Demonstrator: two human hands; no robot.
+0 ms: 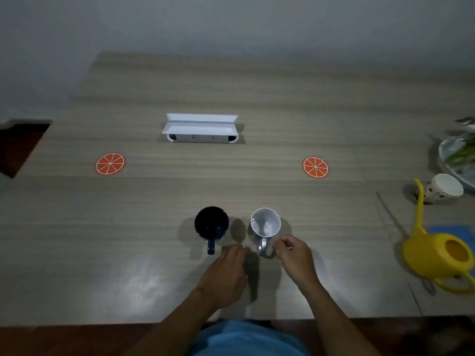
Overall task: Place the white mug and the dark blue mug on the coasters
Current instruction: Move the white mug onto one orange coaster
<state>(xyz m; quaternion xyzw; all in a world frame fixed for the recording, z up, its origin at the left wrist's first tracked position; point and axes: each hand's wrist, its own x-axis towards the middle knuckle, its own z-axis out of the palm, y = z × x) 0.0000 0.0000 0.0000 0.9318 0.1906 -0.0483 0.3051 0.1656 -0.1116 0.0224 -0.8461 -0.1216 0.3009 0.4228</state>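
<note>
The dark blue mug stands upright near the table's front middle, its handle pointing toward me. Right beside it stands the white mug, handle also toward me. My left hand rests just behind and to the right of the blue mug's handle, fingers curled, holding nothing. My right hand sits at the white mug's handle, fingertips close to it; no firm grip shows. Two orange-slice coasters lie farther back: the left coaster and the right coaster, both bare.
A white socket box with its lid up sits at the table's middle back. At the right are a yellow watering can, a small spotted cup on its side and a potted plant. The table edge runs near me.
</note>
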